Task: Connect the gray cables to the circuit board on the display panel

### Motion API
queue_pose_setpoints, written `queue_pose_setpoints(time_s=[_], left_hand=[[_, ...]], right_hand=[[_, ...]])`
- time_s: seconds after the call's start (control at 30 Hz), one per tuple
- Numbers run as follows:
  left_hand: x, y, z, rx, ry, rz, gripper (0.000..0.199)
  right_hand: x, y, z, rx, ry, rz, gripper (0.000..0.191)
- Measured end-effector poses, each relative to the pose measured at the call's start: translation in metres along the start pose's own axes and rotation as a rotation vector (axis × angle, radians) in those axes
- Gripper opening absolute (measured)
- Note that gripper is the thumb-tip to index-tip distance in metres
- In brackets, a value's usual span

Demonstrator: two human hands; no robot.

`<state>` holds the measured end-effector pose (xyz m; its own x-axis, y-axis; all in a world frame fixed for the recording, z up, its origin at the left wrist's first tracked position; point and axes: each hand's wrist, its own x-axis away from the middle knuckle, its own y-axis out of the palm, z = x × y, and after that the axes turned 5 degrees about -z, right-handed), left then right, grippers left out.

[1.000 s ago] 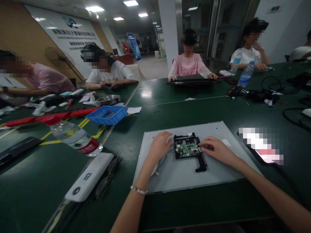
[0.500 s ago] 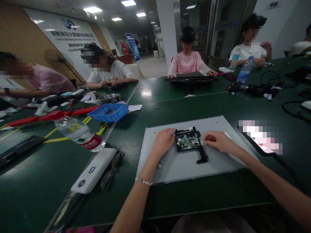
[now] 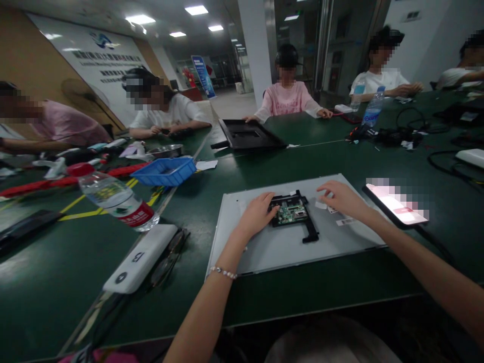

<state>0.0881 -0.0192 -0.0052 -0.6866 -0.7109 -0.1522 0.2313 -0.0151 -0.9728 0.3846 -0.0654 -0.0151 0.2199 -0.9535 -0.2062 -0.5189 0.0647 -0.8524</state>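
A green circuit board (image 3: 293, 214) in a black plastic frame (image 3: 312, 231) lies on a flat grey-white panel (image 3: 260, 254). My left hand (image 3: 259, 214) holds the left side of the board and frame, its thumb over the board's edge and its fingers at the upper left corner. To the right of the board, my right hand (image 3: 343, 199) hovers over the panel with fingers apart and bent, nothing visible in them. Under and beside it are a white tab (image 3: 320, 203) and a white label strip (image 3: 345, 222).
Right of the panel lies a lit phone (image 3: 397, 205). A white power bank (image 3: 139, 262), glasses (image 3: 170, 257), a tilted water bottle (image 3: 117, 199) and a blue tray (image 3: 166, 172) stand left. Across the table, a person in pink holds a black monitor (image 3: 253, 137).
My right hand has lifted off the board's right side and opened, uncovering labels. My left thumb has come over the board. The person opposite has tipped the black monitor and moved it left.
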Motion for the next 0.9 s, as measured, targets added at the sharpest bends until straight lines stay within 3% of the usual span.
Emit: queue_pose_setpoints(time_s=[0.13,0.23,0.4,0.73,0.9], left_hand=[[0.0,0.001,0.002,-0.007,0.007,0.006,0.044],[0.0,0.001,0.003,-0.011,0.01,-0.005,0.044],[0.002,0.001,0.001,-0.037,0.023,-0.018,0.043],[0.003,0.002,-0.001,-0.061,0.023,-0.015,0.041],[0.003,0.002,0.0,-0.068,0.026,-0.014,0.04]], right_hand=[[-0.025,0.008,-0.015,0.083,-0.234,-0.032,0.031],[-0.048,0.018,-0.026,0.165,-0.305,-0.106,0.03],[-0.07,0.029,-0.038,0.248,-0.236,-0.188,0.021],[-0.076,0.034,-0.044,0.223,-0.193,-0.054,0.022],[-0.074,0.035,-0.045,0.257,-0.242,-0.028,0.024]])
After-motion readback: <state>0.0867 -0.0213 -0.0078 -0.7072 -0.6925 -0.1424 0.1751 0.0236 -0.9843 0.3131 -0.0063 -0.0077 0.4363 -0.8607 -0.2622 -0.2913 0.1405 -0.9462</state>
